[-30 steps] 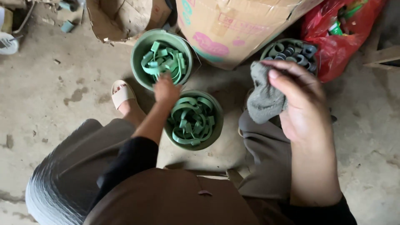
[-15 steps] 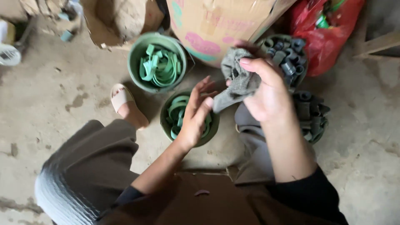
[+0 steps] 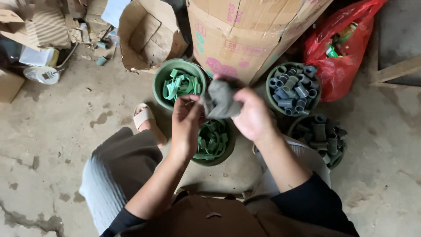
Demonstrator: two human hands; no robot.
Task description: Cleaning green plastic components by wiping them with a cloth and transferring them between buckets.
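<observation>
The left hand (image 3: 186, 125) has risen from the bowls to meet the right hand (image 3: 252, 116). Both pinch the crumpled grey cloth (image 3: 220, 100) above the near green plastic bowl of green clips (image 3: 213, 142). Step in hand, apparently: wiping. Next move needs firm grip.

Soft, even daylight falls on the concrete floor (image 3: 57, 145), with faint shadows and no glare. The picture is sharp at the centre. Straight lines bend slightly toward the corners.
</observation>
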